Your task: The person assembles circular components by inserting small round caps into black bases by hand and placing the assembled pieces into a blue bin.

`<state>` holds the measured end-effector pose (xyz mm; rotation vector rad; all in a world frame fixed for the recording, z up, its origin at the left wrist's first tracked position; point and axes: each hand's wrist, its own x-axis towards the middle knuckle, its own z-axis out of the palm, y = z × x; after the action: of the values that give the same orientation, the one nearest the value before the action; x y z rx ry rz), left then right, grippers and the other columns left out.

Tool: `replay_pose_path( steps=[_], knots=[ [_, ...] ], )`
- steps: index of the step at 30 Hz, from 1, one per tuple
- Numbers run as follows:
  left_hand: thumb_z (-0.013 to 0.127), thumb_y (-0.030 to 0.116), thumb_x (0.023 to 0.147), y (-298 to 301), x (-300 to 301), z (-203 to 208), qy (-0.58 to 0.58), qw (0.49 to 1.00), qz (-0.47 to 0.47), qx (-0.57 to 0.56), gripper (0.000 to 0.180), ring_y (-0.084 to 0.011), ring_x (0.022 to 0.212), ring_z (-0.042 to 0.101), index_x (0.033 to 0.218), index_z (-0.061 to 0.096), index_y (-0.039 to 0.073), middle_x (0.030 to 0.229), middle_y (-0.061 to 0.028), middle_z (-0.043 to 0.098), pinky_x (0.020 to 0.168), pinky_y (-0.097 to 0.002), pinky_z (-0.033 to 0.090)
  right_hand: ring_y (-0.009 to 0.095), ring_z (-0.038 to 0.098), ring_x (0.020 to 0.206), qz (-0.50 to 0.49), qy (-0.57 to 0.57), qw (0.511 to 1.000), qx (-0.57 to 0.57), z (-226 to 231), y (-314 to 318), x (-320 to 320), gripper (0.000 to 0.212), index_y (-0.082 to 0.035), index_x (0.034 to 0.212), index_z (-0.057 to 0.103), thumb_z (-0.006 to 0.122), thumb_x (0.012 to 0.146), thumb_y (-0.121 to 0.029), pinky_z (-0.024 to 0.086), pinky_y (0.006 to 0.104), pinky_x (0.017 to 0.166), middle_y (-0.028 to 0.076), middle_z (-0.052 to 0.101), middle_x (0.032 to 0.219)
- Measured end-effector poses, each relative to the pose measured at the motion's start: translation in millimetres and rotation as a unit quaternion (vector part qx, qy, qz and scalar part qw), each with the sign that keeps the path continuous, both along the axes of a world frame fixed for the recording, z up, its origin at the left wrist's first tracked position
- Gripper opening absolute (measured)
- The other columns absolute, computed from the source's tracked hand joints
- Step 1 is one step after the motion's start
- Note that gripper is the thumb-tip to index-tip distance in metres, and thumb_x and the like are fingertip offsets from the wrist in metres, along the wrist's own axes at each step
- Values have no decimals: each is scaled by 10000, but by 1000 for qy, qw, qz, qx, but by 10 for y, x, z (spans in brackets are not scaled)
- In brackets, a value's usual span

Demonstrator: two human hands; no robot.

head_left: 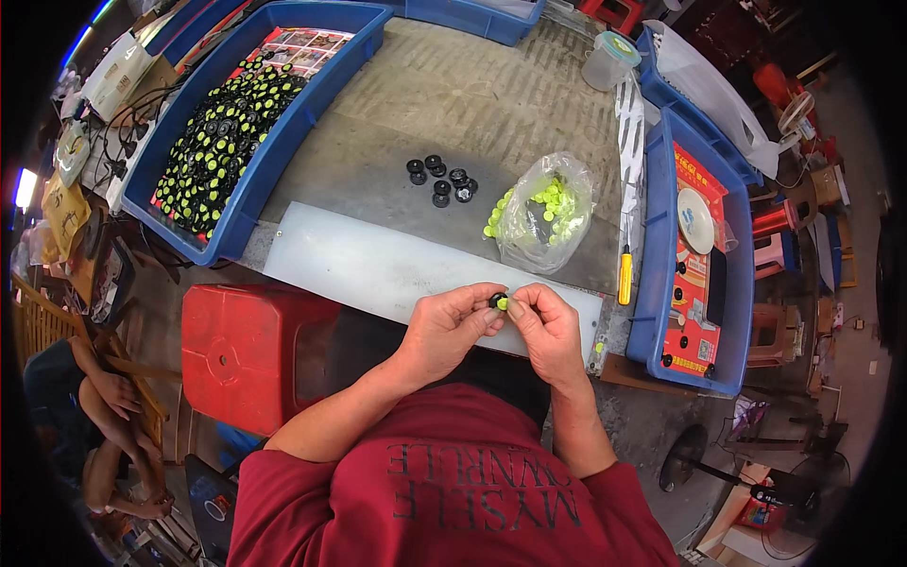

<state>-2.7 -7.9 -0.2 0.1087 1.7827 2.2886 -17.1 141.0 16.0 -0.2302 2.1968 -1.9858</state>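
Note:
Over the white board point(368, 257) at the table's near edge, my two hands meet. My left hand point(440, 331) pinches a small black wheel-like piece point(494, 299) between thumb and fingers. A yellow-green disc point(503, 304) is at its face, pinched in the fingertips of my right hand point(550, 331). Whether the disc is seated in the piece, I cannot tell. Beyond the board lie several loose black round pieces point(441, 187). To their right, a clear plastic bag point(535, 248) gapes, with yellow-green discs point(557, 215) inside and spilling at its mouth.
A blue tray point(248, 189) on the left holds many black pieces with green centres. At right, another blue tray point(649, 312) contains a white round lid point(695, 219) and a few black pieces. A yellow-handled screwdriver point(624, 279) lies between bag and tray. A red stool point(241, 350) stands lower left; a person point(113, 416) sits beyond.

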Motion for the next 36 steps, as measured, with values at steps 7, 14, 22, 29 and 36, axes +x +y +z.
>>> replay_pose_path(
  steps=[7,14,22,29,36],
  knots=[
    [489,10,818,0,6,19,2,1000,-1,-7,253,-96,745,539,1064,483,-51,835,-55,559,682,-211,467,64,477,618,1,4,1000,6,7,-6,11,90,22,763,515,510,807,-56,393,201,553,29,528,682],
    [490,0,813,0,5,4,-3,1000,-2,-2,255,-93,745,534,1063,483,-54,837,-55,558,680,-211,464,82,512,613,3,25,1000,12,14,-39,18,97,22,757,511,507,810,-59,412,211,550,43,539,676],
    [489,-6,810,0,5,18,18,999,-2,-42,250,-89,755,538,1056,492,-53,821,-50,564,690,-212,464,92,509,589,-11,51,998,42,6,-56,25,92,17,749,512,527,795,-62,408,222,522,54,539,673],
    [476,-20,807,21,16,-27,54,995,17,-85,236,-96,757,549,1038,502,-58,825,-58,576,683,-217,470,92,475,559,-28,68,995,65,-60,-60,42,96,6,731,506,547,775,-69,393,235,496,56,528,653],
    [478,-19,804,11,26,-3,91,988,32,-118,221,-93,736,555,1019,515,-52,803,-62,581,665,-217,471,81,473,523,-35,134,984,110,14,-86,28,108,0,701,507,581,755,-57,375,213,454,48,517,634]
  ],
)
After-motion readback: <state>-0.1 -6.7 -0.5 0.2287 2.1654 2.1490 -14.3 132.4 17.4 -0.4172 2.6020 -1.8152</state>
